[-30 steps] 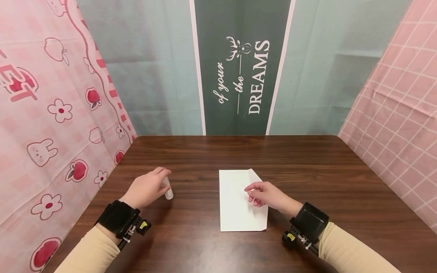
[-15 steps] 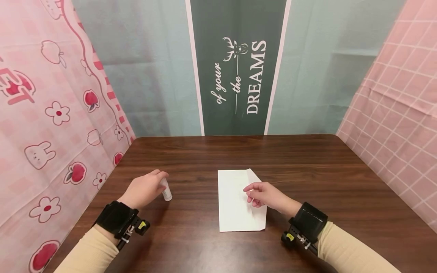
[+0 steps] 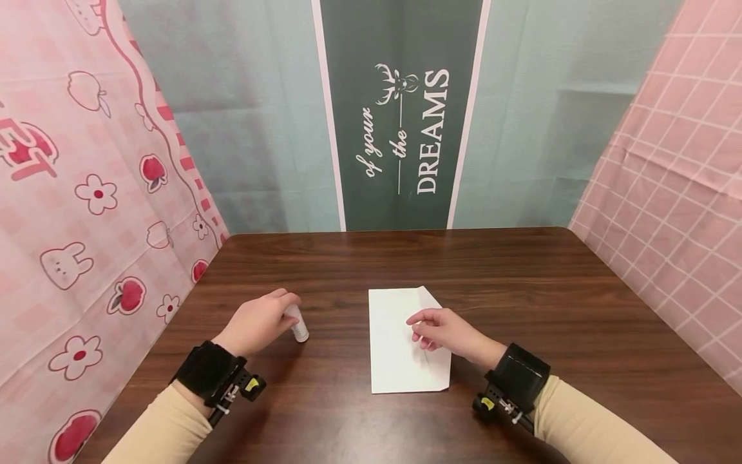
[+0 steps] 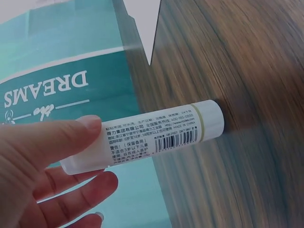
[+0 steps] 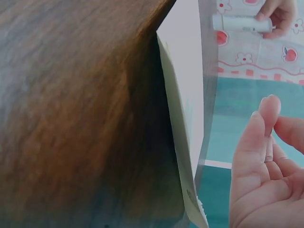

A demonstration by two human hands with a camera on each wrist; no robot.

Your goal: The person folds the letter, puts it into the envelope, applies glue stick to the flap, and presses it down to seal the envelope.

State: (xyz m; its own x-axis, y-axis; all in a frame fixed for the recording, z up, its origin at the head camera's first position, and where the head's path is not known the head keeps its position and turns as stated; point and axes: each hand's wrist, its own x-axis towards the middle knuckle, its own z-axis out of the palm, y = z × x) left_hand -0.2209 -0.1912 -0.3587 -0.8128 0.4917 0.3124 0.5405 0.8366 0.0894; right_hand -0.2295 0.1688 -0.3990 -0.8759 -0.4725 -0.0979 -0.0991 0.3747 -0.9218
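My left hand (image 3: 257, 322) grips a white glue stick (image 4: 164, 135) between thumb and fingers, near one end. In the head view the glue stick stands slightly tilted, its lower end close to the table; contact is unclear. Printed text and a barcode face the left wrist camera. On the table to the right lies a white paper envelope (image 3: 394, 354), with its slanted flap (image 5: 178, 128) along the right side. My right hand (image 3: 443, 332) hovers over the envelope's right half. Its fingers are loosely bent and hold nothing.
The brown wooden table (image 3: 510, 270) reaches back to a green and teal cloth (image 3: 400, 129) with white lettering. Pink patterned cloth (image 3: 116, 258) hangs on the left, pink checked cloth (image 3: 672, 206) on the right. Each wrist wears a black camera strap (image 3: 205, 370).
My left hand has moved a little to the right with the glue stick, towards the envelope. The right hand has shifted slightly left over the envelope.
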